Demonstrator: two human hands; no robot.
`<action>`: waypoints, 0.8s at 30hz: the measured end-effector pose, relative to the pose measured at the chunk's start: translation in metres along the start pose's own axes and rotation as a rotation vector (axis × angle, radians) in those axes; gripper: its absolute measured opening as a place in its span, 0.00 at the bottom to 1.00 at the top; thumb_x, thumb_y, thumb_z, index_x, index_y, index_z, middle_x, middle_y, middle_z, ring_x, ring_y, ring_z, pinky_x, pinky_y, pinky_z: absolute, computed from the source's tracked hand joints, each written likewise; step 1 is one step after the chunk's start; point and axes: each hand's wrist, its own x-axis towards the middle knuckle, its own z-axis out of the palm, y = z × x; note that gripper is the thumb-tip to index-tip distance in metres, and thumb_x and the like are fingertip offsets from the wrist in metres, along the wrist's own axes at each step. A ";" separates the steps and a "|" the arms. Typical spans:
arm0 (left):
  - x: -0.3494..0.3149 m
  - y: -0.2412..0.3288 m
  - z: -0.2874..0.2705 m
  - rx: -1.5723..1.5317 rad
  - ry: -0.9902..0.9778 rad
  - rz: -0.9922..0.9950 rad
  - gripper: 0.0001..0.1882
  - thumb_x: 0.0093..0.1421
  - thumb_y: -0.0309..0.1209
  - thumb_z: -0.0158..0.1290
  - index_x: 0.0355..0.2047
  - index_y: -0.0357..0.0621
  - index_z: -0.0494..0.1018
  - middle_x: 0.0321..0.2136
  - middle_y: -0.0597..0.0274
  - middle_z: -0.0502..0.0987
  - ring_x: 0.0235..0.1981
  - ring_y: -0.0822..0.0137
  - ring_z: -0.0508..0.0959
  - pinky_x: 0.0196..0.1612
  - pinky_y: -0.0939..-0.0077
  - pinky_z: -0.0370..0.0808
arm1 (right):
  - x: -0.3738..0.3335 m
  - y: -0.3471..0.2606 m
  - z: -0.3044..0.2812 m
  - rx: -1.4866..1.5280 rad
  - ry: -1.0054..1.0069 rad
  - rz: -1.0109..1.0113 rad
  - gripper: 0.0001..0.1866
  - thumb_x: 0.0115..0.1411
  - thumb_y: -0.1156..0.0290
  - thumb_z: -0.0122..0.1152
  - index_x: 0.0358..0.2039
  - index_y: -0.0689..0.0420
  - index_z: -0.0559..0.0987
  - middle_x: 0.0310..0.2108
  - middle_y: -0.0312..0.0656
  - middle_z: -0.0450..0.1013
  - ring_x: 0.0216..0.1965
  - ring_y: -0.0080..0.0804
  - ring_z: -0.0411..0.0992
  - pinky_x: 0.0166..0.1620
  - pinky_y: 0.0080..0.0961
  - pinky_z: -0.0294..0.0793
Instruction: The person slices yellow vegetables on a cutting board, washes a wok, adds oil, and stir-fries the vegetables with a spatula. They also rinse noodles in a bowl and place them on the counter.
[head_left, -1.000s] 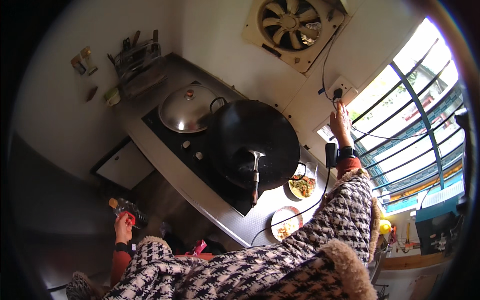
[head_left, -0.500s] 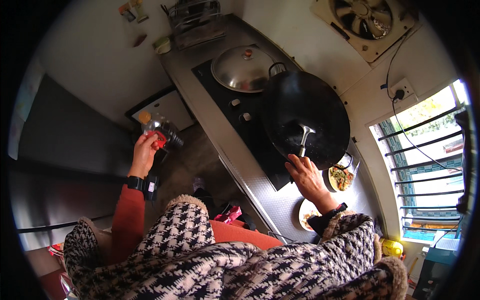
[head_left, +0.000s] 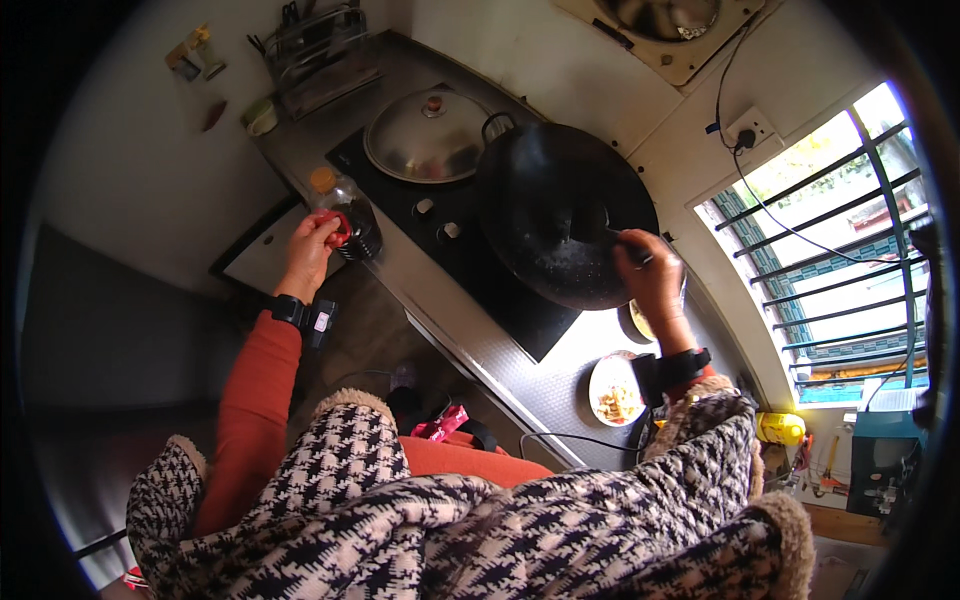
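Note:
A clear plastic bottle (head_left: 362, 228) with an orange cap, a red handle and a dark lower part is in my left hand (head_left: 316, 243). My fingers are closed on its handle, and it appears over the front edge of the counter. My right hand (head_left: 652, 275) is closed round the dark handle of a spatula (head_left: 592, 224) at the right rim of the black wok (head_left: 540, 255). The spatula's head is inside the wok, dark and hard to make out. The wok stands on the black stove (head_left: 470, 262).
Beside the wok lies a domed metal lid (head_left: 425, 140). A plate of food (head_left: 614, 388) stands on the metal counter (head_left: 545, 400), and a second one (head_left: 640, 322) is partly behind my right hand. A barred window (head_left: 820, 250) and a plugged-in cable (head_left: 745, 138) are at the right.
My left hand has brought the bottle up and right, to the counter's edge. My right hand has closed round the spatula handle and moved it to the wok's right rim. The view has shifted.

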 end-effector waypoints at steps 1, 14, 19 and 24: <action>0.004 -0.001 0.002 0.011 -0.009 -0.002 0.08 0.59 0.24 0.54 0.40 0.43 0.70 0.28 0.69 0.72 0.25 0.78 0.70 0.33 0.82 0.72 | 0.006 0.001 -0.014 0.032 -0.003 0.228 0.10 0.53 0.70 0.66 0.35 0.59 0.81 0.29 0.44 0.79 0.33 0.31 0.78 0.39 0.25 0.77; 0.004 0.004 0.015 0.104 -0.021 0.004 0.13 0.58 0.26 0.56 0.44 0.40 0.70 0.29 0.69 0.72 0.24 0.79 0.69 0.33 0.84 0.73 | -0.014 0.014 0.069 1.094 0.471 0.967 0.12 0.57 0.70 0.62 0.37 0.66 0.76 0.31 0.45 0.74 0.25 0.40 0.78 0.31 0.31 0.82; 0.002 0.000 0.017 0.092 -0.014 -0.011 0.11 0.58 0.25 0.55 0.41 0.40 0.71 0.28 0.69 0.72 0.24 0.79 0.69 0.34 0.83 0.73 | 0.010 0.051 0.010 0.571 0.244 0.749 0.11 0.58 0.68 0.61 0.36 0.64 0.79 0.28 0.41 0.76 0.25 0.31 0.78 0.30 0.22 0.80; -0.004 -0.003 0.024 0.082 0.020 -0.005 0.10 0.57 0.24 0.54 0.40 0.40 0.71 0.27 0.69 0.71 0.23 0.79 0.68 0.35 0.82 0.74 | 0.022 0.073 -0.063 0.051 0.088 0.733 0.11 0.56 0.68 0.59 0.35 0.62 0.81 0.23 0.39 0.77 0.22 0.23 0.77 0.26 0.18 0.77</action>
